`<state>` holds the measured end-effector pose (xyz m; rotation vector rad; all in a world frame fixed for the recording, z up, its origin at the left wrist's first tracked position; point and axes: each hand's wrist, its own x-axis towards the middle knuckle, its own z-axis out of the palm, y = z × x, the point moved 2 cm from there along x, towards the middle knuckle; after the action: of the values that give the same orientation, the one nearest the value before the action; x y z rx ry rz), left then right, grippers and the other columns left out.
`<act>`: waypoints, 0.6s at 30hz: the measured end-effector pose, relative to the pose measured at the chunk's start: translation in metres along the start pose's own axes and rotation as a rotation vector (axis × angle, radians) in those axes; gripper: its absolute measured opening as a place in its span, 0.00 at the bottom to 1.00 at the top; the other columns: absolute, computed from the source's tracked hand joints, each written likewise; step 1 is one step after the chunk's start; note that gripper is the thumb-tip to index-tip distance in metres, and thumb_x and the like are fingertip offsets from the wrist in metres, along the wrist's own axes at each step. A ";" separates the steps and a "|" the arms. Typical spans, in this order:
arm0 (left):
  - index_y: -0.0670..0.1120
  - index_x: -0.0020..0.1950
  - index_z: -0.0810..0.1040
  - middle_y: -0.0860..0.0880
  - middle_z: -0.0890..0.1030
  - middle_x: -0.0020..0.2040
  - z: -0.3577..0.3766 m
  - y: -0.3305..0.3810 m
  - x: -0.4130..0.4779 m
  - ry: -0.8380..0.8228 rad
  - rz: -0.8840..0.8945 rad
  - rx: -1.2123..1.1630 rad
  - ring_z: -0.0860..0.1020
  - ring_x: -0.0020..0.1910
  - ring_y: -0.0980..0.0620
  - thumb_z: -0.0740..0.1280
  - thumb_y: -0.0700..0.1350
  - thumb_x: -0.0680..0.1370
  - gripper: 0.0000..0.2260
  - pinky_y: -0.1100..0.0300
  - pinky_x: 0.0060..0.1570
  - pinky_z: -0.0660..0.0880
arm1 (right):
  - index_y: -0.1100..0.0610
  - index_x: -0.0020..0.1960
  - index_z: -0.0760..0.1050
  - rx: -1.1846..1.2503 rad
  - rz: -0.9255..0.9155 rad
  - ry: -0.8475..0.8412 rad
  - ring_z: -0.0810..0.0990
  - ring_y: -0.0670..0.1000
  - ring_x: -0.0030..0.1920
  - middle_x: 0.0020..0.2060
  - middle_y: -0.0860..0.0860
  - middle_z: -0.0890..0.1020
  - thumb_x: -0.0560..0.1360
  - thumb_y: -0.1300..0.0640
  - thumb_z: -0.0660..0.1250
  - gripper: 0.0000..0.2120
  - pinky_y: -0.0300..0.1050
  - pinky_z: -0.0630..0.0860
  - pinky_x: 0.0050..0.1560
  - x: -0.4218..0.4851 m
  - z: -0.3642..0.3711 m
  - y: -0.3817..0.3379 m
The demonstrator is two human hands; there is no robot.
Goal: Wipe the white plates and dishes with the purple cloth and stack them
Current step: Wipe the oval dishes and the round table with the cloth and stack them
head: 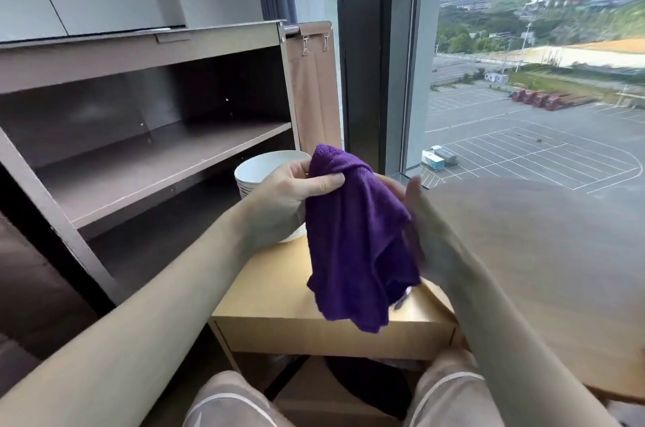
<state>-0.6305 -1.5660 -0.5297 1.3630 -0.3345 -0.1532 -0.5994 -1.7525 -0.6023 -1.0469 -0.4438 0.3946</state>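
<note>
The task looks to be at or near its start, judging by how things lie. The person's left hand (300, 182) pinches the top edge of the soft purple microfibre cloth (356, 234) between thumb and curled fingers. The cloth hangs loose in the air above the light wooden side table (279, 287), touching no dish. The right hand (422, 227) is at the cloth's right side, but it is smeared by motion, so it cannot be told whether its fingers grip the fabric or only lie against it.

No dish is being wiped. The nested stack of white ceramic bowls (265, 165) stands at the far end of the side table, just behind the left hand, on what seems to be a few flat white plates (296, 235) (only a sliver of rim shows under the wrist). Whether any of these has been wiped cannot be read, and no second pile is in sight.

As for contents, each bowl sits in the one below, and the visible part of the top bowl's inside shows only white glaze. The dark brown open shelf unit (157, 154) stands to the left.
</note>
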 end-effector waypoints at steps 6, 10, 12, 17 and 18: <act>0.32 0.64 0.76 0.38 0.84 0.53 -0.004 -0.005 0.004 0.109 -0.014 0.025 0.84 0.49 0.45 0.62 0.33 0.82 0.11 0.56 0.50 0.82 | 0.46 0.61 0.83 -0.150 -0.039 0.124 0.84 0.58 0.61 0.59 0.55 0.85 0.72 0.43 0.78 0.19 0.55 0.83 0.56 0.002 0.018 0.026; 0.36 0.61 0.82 0.38 0.85 0.57 -0.029 -0.014 -0.002 0.242 -0.048 0.279 0.84 0.55 0.42 0.71 0.36 0.78 0.12 0.52 0.58 0.81 | 0.46 0.55 0.86 -0.124 0.044 0.223 0.85 0.54 0.58 0.56 0.52 0.87 0.73 0.42 0.73 0.13 0.45 0.82 0.52 -0.002 0.006 0.027; 0.38 0.59 0.84 0.43 0.86 0.56 -0.037 -0.019 -0.004 0.327 -0.001 0.361 0.84 0.56 0.45 0.76 0.38 0.74 0.14 0.58 0.54 0.81 | 0.46 0.53 0.86 -0.191 0.035 0.232 0.86 0.53 0.55 0.54 0.52 0.87 0.73 0.44 0.72 0.11 0.43 0.82 0.49 -0.003 0.003 0.027; 0.44 0.50 0.88 0.45 0.87 0.53 -0.041 -0.029 -0.005 0.242 0.042 0.194 0.84 0.55 0.49 0.76 0.41 0.69 0.10 0.59 0.57 0.80 | 0.47 0.50 0.87 -0.177 0.044 0.216 0.87 0.54 0.53 0.52 0.54 0.88 0.74 0.49 0.72 0.08 0.46 0.83 0.49 -0.003 0.003 0.018; 0.43 0.49 0.88 0.42 0.87 0.52 -0.041 -0.029 -0.006 0.227 0.038 0.174 0.84 0.53 0.47 0.76 0.41 0.70 0.09 0.56 0.57 0.81 | 0.48 0.50 0.88 -0.195 0.043 0.211 0.87 0.54 0.53 0.52 0.54 0.88 0.76 0.50 0.72 0.07 0.46 0.83 0.50 -0.002 0.003 0.016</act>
<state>-0.6203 -1.5325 -0.5660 1.5288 -0.1860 0.0642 -0.6047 -1.7444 -0.6160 -1.2756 -0.2742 0.2786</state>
